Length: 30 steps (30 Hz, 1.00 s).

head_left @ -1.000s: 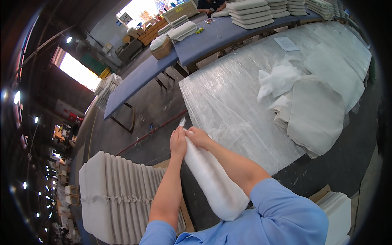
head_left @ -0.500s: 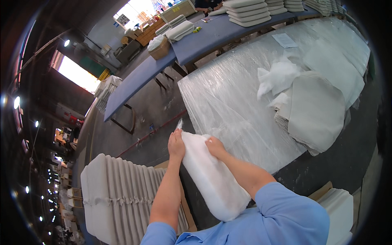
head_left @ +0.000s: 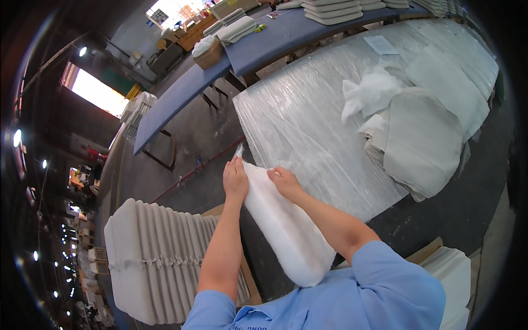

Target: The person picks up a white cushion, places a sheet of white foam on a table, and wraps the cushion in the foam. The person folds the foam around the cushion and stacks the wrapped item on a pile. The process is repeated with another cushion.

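Observation:
Between my arms I hold a long white padded cushion (head_left: pixel 287 226), its near end resting against my shirt. My left hand (head_left: pixel 236 179) grips its far left corner, and a wisp of white wadding (head_left: pixel 240 149) sticks out past the fingers. At the far right corner, my right hand (head_left: pixel 285 182) has its fingers curled over the edge. The undersides of both hands' grips are hidden. Beyond them is a broad surface covered in clear plastic sheeting (head_left: pixel 308 115). On it lie a stack of grey fabric covers (head_left: pixel 422 140) and a crumpled piece of white wadding (head_left: pixel 373 92).
A row of grey cushions (head_left: pixel 159 258) stands packed in a carton at my left. White padded pieces (head_left: pixel 448 275) sit in another box at the lower right. Blue tables (head_left: pixel 181 104) run across the back, bearing stacked cushions (head_left: pixel 333 11) and a basket of white wadding (head_left: pixel 209 54).
Both hands, still on the cushion, have shifted slightly away from me toward its far end. My right hand has moved a little left along the edge. The view has shifted slightly.

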Each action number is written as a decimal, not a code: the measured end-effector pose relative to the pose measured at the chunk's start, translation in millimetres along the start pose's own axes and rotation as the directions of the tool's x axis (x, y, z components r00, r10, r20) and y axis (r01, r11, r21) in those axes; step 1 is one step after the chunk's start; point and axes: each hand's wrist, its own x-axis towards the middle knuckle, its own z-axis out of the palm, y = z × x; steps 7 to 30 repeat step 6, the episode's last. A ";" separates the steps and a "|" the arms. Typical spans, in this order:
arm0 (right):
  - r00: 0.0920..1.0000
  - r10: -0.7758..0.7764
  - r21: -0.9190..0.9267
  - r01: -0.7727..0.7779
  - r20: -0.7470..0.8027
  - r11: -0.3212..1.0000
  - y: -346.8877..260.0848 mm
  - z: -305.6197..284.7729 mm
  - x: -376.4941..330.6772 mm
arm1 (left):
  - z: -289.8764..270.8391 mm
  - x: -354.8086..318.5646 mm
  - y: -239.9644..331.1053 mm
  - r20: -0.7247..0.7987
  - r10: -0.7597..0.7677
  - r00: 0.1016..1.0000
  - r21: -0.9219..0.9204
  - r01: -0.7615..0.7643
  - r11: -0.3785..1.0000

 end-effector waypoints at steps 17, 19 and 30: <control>0.993 -0.099 -0.191 0.109 0.064 0.975 -27.7 -18.1 -20.6 | 8.0 13.0 31.3 0.024 -0.032 0.999 -0.019 0.033 0.999; 0.993 -0.099 -0.191 0.109 0.064 0.975 -27.7 -18.1 -20.6 | 8.0 13.0 31.3 0.024 -0.032 0.999 -0.019 0.033 0.999; 0.993 -0.099 -0.191 0.109 0.064 0.975 -27.7 -18.1 -20.6 | 8.0 13.0 31.3 0.024 -0.032 0.999 -0.019 0.033 0.999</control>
